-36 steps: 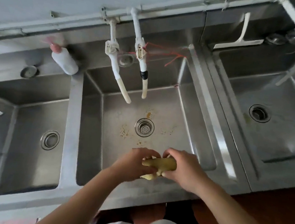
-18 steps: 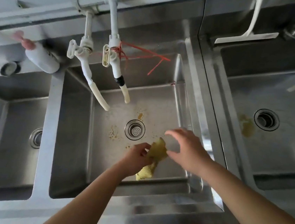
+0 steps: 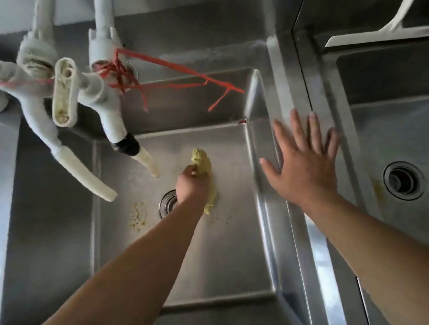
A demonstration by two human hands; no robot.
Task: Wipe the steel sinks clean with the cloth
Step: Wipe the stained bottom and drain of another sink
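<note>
Left hand (image 3: 192, 186) curled round the yellow cloth (image 3: 205, 166), low in the middle sink (image 3: 224, 257) beside the drain (image 3: 167, 205); right hand (image 3: 304, 162) splayed flat on the divider (wet steel, likely slippery); risk of smearing crumbs (image 3: 137, 216) drainward, or snagging the tap hose (image 3: 149, 163).

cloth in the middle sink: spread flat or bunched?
Bunched. The left hand grips the yellow cloth as a crumpled wad on the sink floor beside the drain; no flat panel shows.

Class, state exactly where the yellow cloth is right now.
In the head view, the yellow cloth lies on the middle sink's floor, gripped by the left hand, just right of the drain.
</note>
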